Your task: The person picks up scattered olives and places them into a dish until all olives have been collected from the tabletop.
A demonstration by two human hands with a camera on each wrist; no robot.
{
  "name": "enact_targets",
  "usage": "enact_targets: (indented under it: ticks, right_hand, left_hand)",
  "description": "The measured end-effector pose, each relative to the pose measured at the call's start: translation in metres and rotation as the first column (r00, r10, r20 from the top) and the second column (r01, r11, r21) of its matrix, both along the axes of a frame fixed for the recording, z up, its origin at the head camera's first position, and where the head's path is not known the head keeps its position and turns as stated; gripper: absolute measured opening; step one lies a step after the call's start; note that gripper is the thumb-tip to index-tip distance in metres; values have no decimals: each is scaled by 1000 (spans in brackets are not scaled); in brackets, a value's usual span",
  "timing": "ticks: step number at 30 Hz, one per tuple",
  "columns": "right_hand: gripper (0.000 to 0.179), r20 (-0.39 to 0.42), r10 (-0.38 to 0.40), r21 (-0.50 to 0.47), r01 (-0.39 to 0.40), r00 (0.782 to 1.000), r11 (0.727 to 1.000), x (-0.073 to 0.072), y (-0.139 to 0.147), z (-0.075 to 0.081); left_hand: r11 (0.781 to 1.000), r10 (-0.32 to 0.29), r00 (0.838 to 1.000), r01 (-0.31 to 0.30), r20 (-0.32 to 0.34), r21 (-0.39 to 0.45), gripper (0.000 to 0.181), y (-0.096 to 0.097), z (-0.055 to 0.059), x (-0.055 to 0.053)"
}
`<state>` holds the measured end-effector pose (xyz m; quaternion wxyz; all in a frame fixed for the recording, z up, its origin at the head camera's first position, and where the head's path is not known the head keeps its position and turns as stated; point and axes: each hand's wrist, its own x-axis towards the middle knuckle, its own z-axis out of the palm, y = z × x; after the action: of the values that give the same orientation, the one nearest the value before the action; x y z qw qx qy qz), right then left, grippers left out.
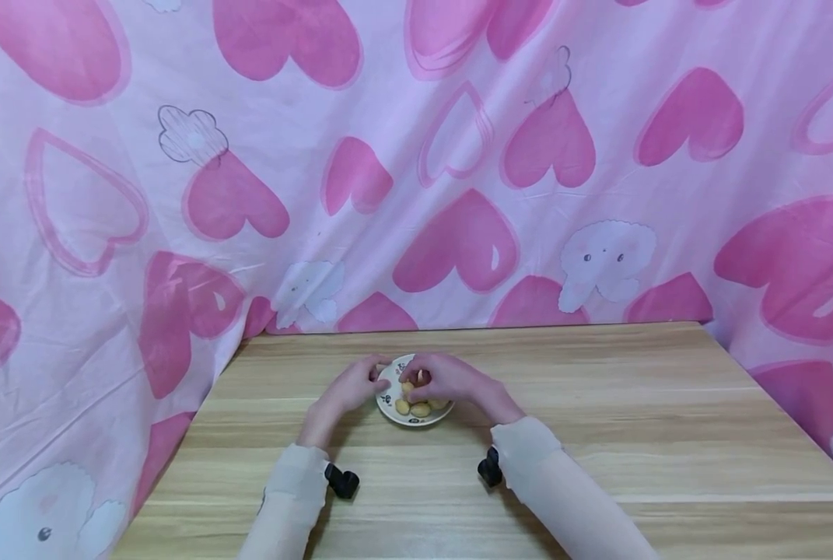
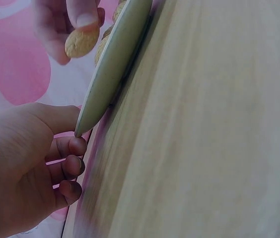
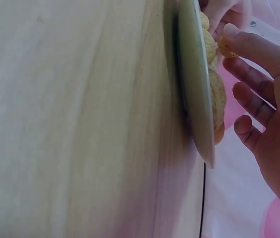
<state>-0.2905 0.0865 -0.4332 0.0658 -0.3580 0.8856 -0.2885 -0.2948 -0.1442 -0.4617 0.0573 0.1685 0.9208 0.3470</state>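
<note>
A small white plate point(image 1: 390, 413) with dark printed motifs sits on the table, holding several tan, rough-shelled walnuts point(image 1: 420, 409). My left hand point(image 1: 351, 384) pinches the plate's left rim between thumb and forefinger; the left wrist view shows its other fingers curled below the rim point(image 2: 82, 126). Over the plate, my right hand point(image 1: 451, 379) holds one walnut point(image 2: 82, 41) between thumb and fingertips, raised above the others. From the right wrist, this walnut point(image 3: 226, 48) appears partly covered by the thumb, and the remaining fingers are loosely bent beside the heap.
The light wood-grain table point(image 1: 640, 435) extends around the plate on all sides. A pink heart-patterned cloth point(image 1: 451, 241) hangs behind the table's back edge and along both sides. Black wrist cameras point(image 1: 342, 482) sit at both sleeve cuffs.
</note>
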Motion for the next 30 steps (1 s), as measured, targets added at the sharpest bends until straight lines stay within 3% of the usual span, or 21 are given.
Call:
enact_targets:
  ticks: [6, 19, 30]
  right_hand:
    - [27, 7, -17, 11, 17, 1000, 1000, -6, -9, 0]
    - [20, -92, -10, 73, 17, 996, 997, -14, -24, -7]
    - [14, -175, -5, 64, 16, 985, 998, -8, -22, -9]
  left_hand:
    - [1000, 5, 1000, -5, 12, 5, 49, -1, 1, 0]
    - [1000, -6, 1000, 6, 5, 7, 51, 2, 1, 1]
    - [1000, -6, 1000, 6, 9, 12, 50, 0, 2, 1]
